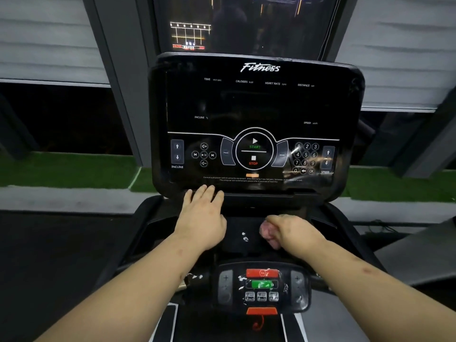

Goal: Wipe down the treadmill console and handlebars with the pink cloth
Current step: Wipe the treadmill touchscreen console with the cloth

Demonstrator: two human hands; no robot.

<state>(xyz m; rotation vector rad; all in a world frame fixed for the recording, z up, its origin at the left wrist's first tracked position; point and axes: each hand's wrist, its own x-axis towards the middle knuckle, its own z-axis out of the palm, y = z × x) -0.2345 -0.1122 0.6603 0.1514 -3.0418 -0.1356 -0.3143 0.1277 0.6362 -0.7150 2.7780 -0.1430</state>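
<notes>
**A:** How far along does the wiping look?

**B:** Early to middle, I'd judge. The right hand (293, 233) is bunched round the pink cloth (267, 235) and presses it onto the dark tray (237, 222) just below the console (256, 107). The left hand (202, 218) lies flat on the console's bottom edge, fingers straight, holding nothing

**A:** What's left, then?

**B:** The keypad (306, 157) shows streaky glare, and I cannot tell whether that is smears or reflection. White flecks (244, 236) sit on the tray beside the cloth. The control pod (262, 287) nearer the person looks scuffed and not yet wiped. The forearms hide most of the handlebars. So the screen, pod and bars probably remain

**A:** Any writing?

**B:** "Fitness" runs across the top, with TIME, CALORIES, HEART RATE and DISTANCE beneath. INCLINE and SPEED are at the sides. The centre dial has START in green and STOP in red, and the keypad has digits 0 to 9 and OK. The fine print under the dial is too small to read
</notes>
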